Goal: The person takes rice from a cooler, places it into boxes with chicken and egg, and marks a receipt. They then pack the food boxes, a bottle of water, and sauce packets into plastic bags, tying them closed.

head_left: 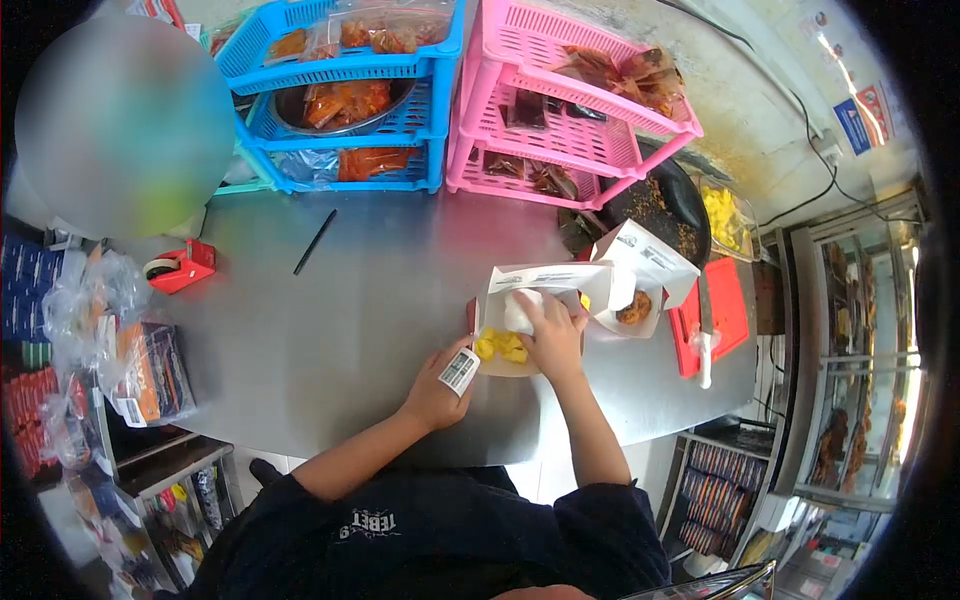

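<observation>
An open white cardboard box (498,285) stands on the steel table in front of me, with yellow pieces (502,346) in its near part. My right hand (556,338) reaches into it, its fingers closed on a white bundle (520,311) whose contents are hidden. At the box's left side, my left hand (438,394) grips the wall. A printed white label (460,370) lies over the back of that hand. Just right stands a second open box (650,262) holding a brown fried piece (634,308).
Blue racks (345,72) and pink racks (560,140) with bagged food line the back. A knife (706,335) lies on a red cutting board (733,310) at right. A red tape dispenser (186,267) and black pen (316,241) are left. Behind the boxes sits a dark mortar (655,215).
</observation>
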{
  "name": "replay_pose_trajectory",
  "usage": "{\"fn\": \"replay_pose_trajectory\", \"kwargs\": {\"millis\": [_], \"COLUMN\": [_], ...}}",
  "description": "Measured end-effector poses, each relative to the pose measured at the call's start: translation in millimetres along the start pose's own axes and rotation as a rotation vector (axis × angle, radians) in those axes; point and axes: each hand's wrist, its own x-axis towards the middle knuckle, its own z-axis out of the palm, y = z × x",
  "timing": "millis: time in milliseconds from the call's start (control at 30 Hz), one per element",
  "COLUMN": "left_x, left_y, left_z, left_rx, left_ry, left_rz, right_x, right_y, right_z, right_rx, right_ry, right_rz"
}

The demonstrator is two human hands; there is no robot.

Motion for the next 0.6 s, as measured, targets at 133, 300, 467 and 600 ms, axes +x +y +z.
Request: {"fn": "replay_pose_trajectory", "kwargs": {"millis": [133,300,467,600], "left_x": [0,-7,-10,-55], "left_y": [-6,-10,-12,-61], "left_z": [2,-3,-17,-31], "left_rx": [-0.006,-0.015,-0.255,-1.085], "left_ry": [0.037,0.000,-0.078,0.180], "left_rz": [0.070,0.060,0.046,-0.556], "right_x": [3,15,12,18], "right_y": [-1,-15,-15,-17], "right_z": [25,-14,-7,-13], "right_rx": [-0.091,0.133,0.084,0.379], "right_ry": [0.065,-0.194,-0.136,0.406], "right_rz": [-0.157,-0.141,-0.311,-0.264]}}
